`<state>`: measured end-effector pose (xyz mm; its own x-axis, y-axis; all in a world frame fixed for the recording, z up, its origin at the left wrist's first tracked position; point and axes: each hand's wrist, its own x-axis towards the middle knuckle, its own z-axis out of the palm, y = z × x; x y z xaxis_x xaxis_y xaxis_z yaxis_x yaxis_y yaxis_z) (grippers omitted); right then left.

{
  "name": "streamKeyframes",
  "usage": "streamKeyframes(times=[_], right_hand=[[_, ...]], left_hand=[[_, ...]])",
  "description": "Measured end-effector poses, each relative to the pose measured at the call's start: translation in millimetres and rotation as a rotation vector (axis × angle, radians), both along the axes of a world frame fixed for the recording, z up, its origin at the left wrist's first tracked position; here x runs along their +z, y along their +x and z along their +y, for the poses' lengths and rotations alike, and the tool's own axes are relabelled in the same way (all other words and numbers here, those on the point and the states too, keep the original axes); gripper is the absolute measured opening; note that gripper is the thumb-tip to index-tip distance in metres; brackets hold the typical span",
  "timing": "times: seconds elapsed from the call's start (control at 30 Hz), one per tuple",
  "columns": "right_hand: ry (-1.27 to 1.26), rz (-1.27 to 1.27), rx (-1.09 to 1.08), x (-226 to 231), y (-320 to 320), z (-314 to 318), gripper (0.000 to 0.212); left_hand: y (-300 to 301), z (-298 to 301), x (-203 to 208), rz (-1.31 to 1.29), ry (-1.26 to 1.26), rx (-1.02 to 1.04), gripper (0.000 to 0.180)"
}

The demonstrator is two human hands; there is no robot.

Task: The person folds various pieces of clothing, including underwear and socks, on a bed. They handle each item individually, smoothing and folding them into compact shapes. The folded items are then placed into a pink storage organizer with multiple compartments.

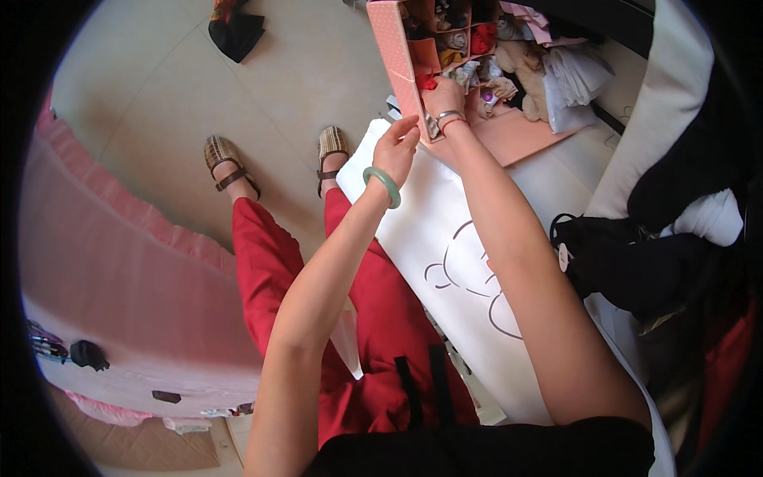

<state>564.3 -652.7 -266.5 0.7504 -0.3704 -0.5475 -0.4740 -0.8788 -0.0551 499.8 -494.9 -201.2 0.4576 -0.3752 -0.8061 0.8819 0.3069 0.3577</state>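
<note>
A pink polka-dot storage box (387,36) with divided compartments stands at the far end of a white tabletop (425,246) that bears a black line drawing. My right hand (445,97) reaches into its near-left corner, with the fingers closed at a small red cloth item (429,82). Part of that item is hidden by the hand. Rolled cloth pieces (455,41) and a red bundle (482,38) fill other compartments. Just outside the box's near corner is my left hand (396,149), its fingers loosely stretched and holding nothing. A green bangle (383,188) circles that wrist.
Beside the box lie a beige plush item (524,75) and a white plastic bag (574,91). Black clothing (636,262) is piled at the right. A pink-covered bed (135,278) fills the left, and a dark cloth (236,36) lies on the tiled floor.
</note>
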Motion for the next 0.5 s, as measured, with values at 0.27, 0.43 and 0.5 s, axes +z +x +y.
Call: streamKeyframes(times=[0.27,0.43,0.5], right_hand=[[0.216,0.194,-0.278,-10.1,8.4,-8.7,0.034],[0.461,-0.087,-0.767,42.6,-4.1,-10.4,0.025],[0.373,-0.251,-0.912,52.7,-9.6,-26.7,0.025]], left_hand=[[3.4,-11.3,-6.5,-0.050,-0.020,0.063,0.041],[8.4,-30.8,-4.1,0.048,-0.062,0.125,0.041],[9.1,-34.3,-0.5,0.073,-0.068,0.137,0.042]])
